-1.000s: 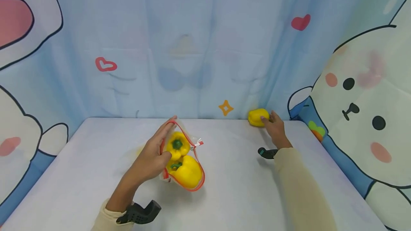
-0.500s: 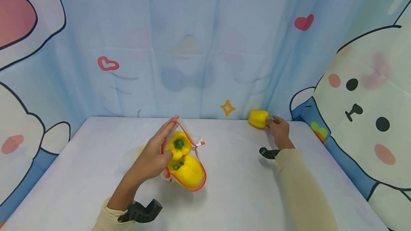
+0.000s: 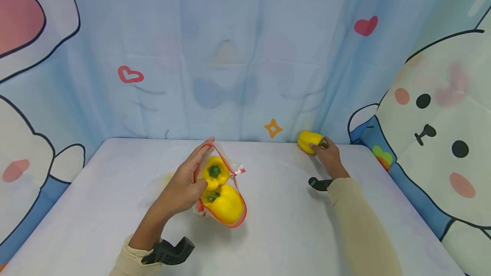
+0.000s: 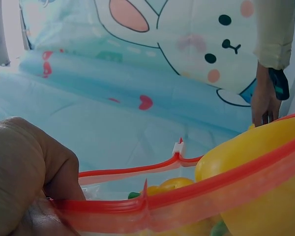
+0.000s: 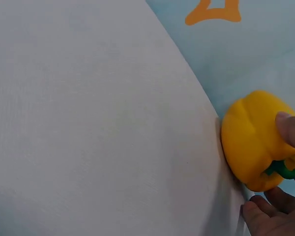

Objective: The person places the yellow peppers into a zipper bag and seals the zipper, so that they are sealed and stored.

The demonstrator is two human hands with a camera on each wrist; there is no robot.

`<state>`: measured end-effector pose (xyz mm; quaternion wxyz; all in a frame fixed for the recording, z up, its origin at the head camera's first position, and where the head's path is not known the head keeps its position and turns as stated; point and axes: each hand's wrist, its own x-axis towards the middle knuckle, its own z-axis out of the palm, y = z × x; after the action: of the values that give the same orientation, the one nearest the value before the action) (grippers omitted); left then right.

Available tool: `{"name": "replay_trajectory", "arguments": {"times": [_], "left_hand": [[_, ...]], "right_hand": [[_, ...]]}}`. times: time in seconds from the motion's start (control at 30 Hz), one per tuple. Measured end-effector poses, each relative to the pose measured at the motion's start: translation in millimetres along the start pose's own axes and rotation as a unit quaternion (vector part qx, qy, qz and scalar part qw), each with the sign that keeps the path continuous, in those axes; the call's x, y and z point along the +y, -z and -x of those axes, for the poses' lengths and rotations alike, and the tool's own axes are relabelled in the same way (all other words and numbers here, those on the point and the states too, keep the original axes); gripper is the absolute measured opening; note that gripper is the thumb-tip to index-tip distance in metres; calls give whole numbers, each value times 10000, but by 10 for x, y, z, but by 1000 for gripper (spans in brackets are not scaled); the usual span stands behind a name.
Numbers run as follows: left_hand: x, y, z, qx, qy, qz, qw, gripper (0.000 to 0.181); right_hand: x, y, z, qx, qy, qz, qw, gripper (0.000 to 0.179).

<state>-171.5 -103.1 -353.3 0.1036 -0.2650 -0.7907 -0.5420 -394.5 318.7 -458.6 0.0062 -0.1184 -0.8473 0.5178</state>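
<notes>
My left hand [image 3: 182, 188] grips the rim of a clear zip bag [image 3: 242, 218] with a red edge, its mouth spread toward me. Inside sit two yellow bell peppers with green stems, an upper bell pepper [image 3: 215, 171] and a larger lower bell pepper [image 3: 226, 205]. In the left wrist view, curled fingers hold the red zip strip [image 4: 103, 206]. At the table's back edge on the right, my right hand [image 3: 328, 157] holds another yellow bell pepper [image 3: 308, 141]. The right wrist view shows the thumb [image 5: 291, 129] on its side, the fingertips below, and its green stem [image 5: 283, 170] toward the palm.
A white cloth covers the table [image 3: 276, 208]. Behind it hangs a blue printed curtain [image 3: 215, 54], close against the back edge beside the loose pepper. A white slider [image 4: 178, 147] sits on the bag's far rim. Each wrist wears a black camera mount [image 3: 168, 252].
The right hand's fingers have shifted on the loose pepper, the thumb now lying over its side. That pepper has turned slightly, stem end toward the hand. The left hand and bag stay put.
</notes>
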Motion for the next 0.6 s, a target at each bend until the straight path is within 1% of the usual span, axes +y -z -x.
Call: {"name": "replay_trajectory", "arguments": {"times": [0.1,0.33,0.43,0.6], "left_hand": [[-1,1,1,7,75,22,10000,79],[-21,16,-2,-34,120,85,9999,81],[-33,23,-3,-45,115,2,9999,81],[-41,28,-5,-47,98,-121,9999,80]], "right_hand": [[28,-43,0,113,140,13,9998,84],[41,-133,61,493,90,134,9987,82],[40,-150,101,521,203,159,9983,81],[66,-144,167,386,450,153,9981,81]]}}
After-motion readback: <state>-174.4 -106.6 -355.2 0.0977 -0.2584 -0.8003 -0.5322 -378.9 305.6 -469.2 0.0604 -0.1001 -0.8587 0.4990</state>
